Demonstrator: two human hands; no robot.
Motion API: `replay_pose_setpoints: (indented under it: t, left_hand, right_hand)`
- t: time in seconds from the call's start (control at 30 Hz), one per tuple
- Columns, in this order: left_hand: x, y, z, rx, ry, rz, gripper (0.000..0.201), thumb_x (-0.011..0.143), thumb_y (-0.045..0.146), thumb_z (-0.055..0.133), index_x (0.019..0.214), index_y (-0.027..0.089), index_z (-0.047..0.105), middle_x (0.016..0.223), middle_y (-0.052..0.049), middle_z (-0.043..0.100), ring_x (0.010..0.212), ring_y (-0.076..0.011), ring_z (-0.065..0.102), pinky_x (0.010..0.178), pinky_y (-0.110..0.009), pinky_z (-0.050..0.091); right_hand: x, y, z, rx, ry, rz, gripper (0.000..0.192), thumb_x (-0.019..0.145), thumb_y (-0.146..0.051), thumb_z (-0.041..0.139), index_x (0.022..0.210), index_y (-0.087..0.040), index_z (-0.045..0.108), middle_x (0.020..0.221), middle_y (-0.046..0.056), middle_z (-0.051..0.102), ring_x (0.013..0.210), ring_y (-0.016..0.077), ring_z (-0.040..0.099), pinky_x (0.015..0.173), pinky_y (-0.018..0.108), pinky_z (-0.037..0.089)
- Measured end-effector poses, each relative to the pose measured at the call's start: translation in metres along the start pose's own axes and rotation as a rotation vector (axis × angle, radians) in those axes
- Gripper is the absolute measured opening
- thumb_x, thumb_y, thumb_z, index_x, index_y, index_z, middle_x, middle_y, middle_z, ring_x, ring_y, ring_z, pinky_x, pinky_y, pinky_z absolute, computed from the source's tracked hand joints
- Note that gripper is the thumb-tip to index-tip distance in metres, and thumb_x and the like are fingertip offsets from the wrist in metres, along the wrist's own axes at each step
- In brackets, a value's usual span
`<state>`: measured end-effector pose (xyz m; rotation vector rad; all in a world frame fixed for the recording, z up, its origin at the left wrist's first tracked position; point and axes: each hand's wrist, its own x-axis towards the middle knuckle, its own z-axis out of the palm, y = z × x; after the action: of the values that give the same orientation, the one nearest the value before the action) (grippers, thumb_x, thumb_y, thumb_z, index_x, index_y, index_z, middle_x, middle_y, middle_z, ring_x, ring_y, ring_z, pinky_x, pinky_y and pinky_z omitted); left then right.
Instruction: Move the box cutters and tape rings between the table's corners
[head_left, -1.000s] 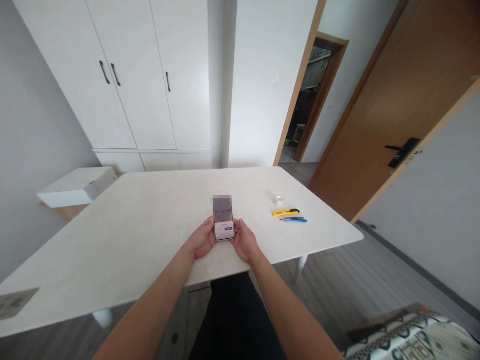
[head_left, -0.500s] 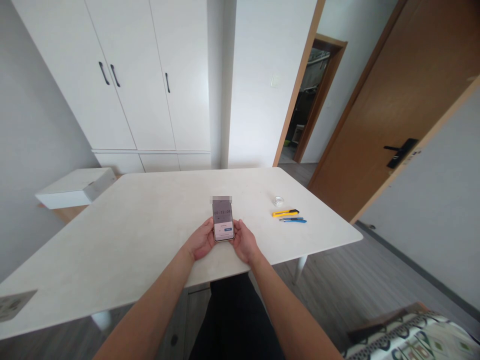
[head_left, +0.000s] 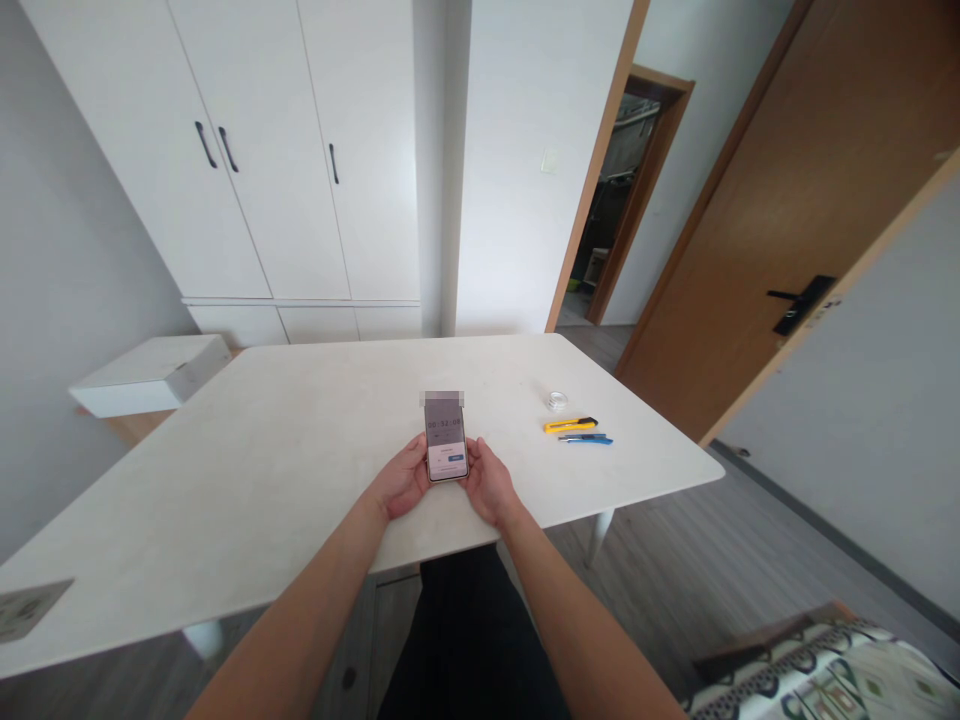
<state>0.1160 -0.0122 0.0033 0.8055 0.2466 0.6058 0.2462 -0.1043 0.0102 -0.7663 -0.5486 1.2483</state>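
Observation:
A smartphone (head_left: 447,445) is held upright, tilted toward me, near the front edge of the white table (head_left: 300,440). Large digits like a timer show on its screen, with a light panel and a blue button below; its top edge is blurred out. My left hand (head_left: 405,480) is closed around the phone's left side. Gripping the right side is my right hand (head_left: 487,482). The fingers behind the phone are hidden. To the right lie a yellow utility knife (head_left: 570,426), a blue utility knife (head_left: 586,439) and a small clear round object (head_left: 556,401), perhaps a tape roll.
A flat printed item (head_left: 34,608) lies at the table's left front corner. Beyond the left edge stands a white box (head_left: 154,375). White cabinets (head_left: 262,150) line the back, a wooden door (head_left: 780,200) stands at right, and a patterned fabric seat (head_left: 840,675) is at lower right.

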Motion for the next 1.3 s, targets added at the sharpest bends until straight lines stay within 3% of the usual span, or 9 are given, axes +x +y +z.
replay_pose_setpoints:
  t: [1.3]
  left_hand:
    - [0.0014, -0.0007, -0.0005, -0.002, -0.012, 0.008, 0.036, 0.098, 0.037, 0.056, 0.128, 0.016, 0.061, 0.128, -0.014, 0.068, 0.124, -0.0268, 0.061, 0.109, -0.049, 0.045]
  right_hand:
    - [0.0001, 0.0001, -0.0003, -0.008, 0.004, -0.005, 0.036, 0.097, -0.046, 0.046, 0.105, -0.020, 0.071, 0.108, 0.008, 0.075, 0.113, 0.0253, 0.064, 0.096, 0.044, 0.050]
